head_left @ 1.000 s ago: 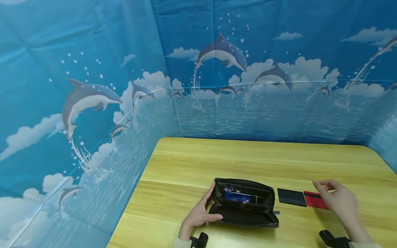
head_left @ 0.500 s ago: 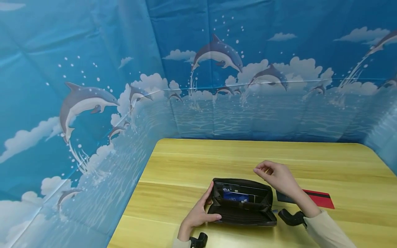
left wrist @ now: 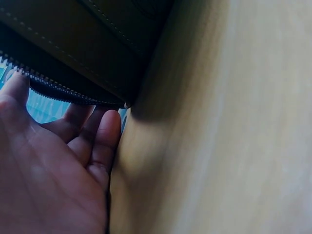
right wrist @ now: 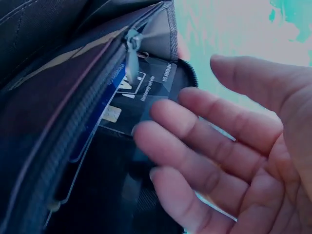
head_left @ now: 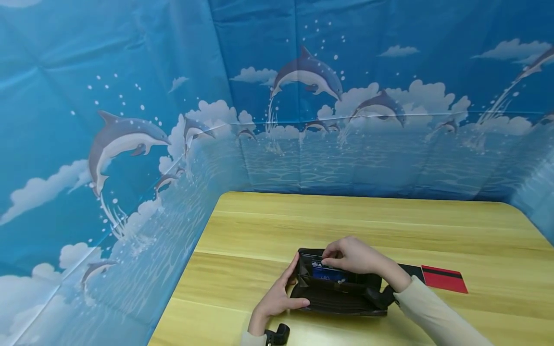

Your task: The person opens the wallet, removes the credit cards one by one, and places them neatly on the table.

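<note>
Item: black zip wallet (head_left: pixel 337 286), lying open on the wooden table (head_left: pixel 389 221), zip edge toward the person. Left hand (head_left: pixel 277 298): cupped against the wallet's left end, thumb on the near flap, fingers (left wrist: pixel 105 141) loosely extended behind the zip edge and touching it; it braces the wallet and grips nothing fully. Right hand (head_left: pixel 352 257): over the wallet's far wall, fingertips (right wrist: pixel 161 126) lightly bent and resting at the card slots; whether they already pinch a card cannot be told, since the wrist view shows them lying on the plastic with no thumb closing behind. Contents just under those fingertips: a dark card (right wrist: pixel 144 95) with white print standing in the upper slot, and a blue card (head_left: pixel 330 274) a tier lower, toward the palm. Outside the wallet, beyond the right wrist: a black card (head_left: pixel 413 271) partly hidden by the sleeve, and a red card (head_left: pixel 443 278) with a dark stripe just beside it, both flat on the table. Handling note, as a judgement: the slots look tight and the cards overlap, so the fingertips should settle on one card's top edge only, with the thumb brought behind it before pulling straight along the slot; the left hand should press the flap down so the wallet neither slides nor folds shut.
</note>
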{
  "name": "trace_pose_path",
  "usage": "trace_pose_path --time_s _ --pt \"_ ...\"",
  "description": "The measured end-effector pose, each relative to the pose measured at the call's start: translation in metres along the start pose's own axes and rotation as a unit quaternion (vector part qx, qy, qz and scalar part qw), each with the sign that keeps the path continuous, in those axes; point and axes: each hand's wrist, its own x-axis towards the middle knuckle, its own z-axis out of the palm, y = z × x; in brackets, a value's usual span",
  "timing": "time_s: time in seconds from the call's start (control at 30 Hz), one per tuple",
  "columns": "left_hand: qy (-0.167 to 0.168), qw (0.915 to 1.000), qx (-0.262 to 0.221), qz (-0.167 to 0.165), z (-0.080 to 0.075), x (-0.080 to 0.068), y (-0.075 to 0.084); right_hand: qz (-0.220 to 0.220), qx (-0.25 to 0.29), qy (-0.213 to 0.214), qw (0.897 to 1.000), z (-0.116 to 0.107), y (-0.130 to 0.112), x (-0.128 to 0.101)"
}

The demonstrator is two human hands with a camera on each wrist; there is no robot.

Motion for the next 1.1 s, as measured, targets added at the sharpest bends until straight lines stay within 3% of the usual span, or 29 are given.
trace_pose_path --time_s 0.13,0.37,0.57,0.87,1.1 --pt "-0.002 1.0 0.0 0.0 -0.001 0.0 -0.003 0.018 -0.013 0.006 1.0 0.006 0.003 0.006" --pt "0.012 0.9999 0.011 0.003 -0.003 0.005 -0.031 0.042 -0.07 0.064 0.995 0.016 0.006 0.008" --pt "0.021 0.9995 0.015 0.02 -0.003 0.005 -0.036 0.059 -0.104 0.084 0.989 0.023 0.006 0.008" --pt "0.016 0.9997 0.02 0.004 -0.003 0.005 -0.032 0.078 -0.134 0.102 0.983 0.026 0.004 0.008" --pt "0.005 0.9999 0.015 -0.003 0.0 0.001 -0.001 0.077 -0.134 0.124 0.98 0.027 0.007 0.007"
